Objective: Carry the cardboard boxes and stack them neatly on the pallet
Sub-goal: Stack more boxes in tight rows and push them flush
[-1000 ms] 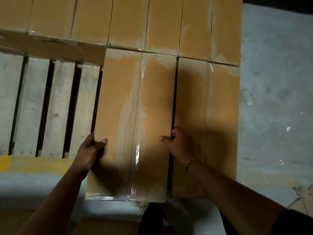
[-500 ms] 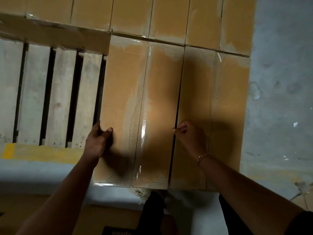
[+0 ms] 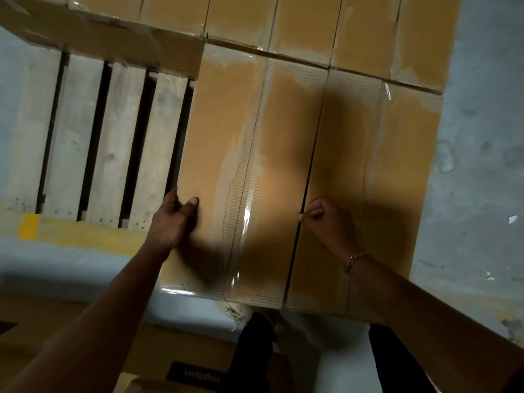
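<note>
Gold bracelet (image 3: 354,260) hangs at the wrist of the right hand (image 3: 330,224), whose fingers curl into the dark gap along the cardboard box (image 3: 249,171). The left hand (image 3: 175,219) clasps that box's opposite edge, thumb on top. It lies flat on the wooden pallet (image 3: 73,131), close beside a neighbouring box (image 3: 377,180); further boxes (image 3: 306,21) line the far side.

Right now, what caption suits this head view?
A taped cardboard box, gripped by left hand and right hand, on the wooden pallet beside a neighbouring box.
</note>
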Tool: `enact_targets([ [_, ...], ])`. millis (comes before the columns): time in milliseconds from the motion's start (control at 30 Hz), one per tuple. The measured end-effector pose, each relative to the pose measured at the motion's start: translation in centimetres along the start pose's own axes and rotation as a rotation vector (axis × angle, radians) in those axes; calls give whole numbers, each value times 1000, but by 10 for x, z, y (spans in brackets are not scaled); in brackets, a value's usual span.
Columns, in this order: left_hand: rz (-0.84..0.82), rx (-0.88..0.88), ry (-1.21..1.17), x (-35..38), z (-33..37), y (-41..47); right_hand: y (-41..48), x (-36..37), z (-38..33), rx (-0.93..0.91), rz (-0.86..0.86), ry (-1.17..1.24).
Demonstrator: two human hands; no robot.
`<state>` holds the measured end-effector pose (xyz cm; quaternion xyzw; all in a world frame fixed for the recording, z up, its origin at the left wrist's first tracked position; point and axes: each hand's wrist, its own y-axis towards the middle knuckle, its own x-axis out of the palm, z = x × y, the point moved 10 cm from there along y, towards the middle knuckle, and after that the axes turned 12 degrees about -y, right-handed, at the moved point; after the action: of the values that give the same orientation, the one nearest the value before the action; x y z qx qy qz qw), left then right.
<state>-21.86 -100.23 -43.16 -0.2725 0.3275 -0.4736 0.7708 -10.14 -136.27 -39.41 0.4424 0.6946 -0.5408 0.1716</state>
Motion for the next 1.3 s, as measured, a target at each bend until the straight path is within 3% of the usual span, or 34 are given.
enact_targets([
  [233, 127, -196, -86, -21, -53, -42, -4, 1, 1, -55, 3, -66],
  [467, 245, -325, -158, -29, -116, -95, -13, 4, -14, -228, 17, -218],
  [767, 269, -293, -286, -28, -123, -95, -11, 3, -16, -240, -2, -252],
  [1000, 404, -363, -621, -17, -148, -117, -9, 1, -19, -226, -47, -297],
  [1300, 430, -333, -653, -15, -151, -115, -11, 0, -24, -219, -62, -334],
])
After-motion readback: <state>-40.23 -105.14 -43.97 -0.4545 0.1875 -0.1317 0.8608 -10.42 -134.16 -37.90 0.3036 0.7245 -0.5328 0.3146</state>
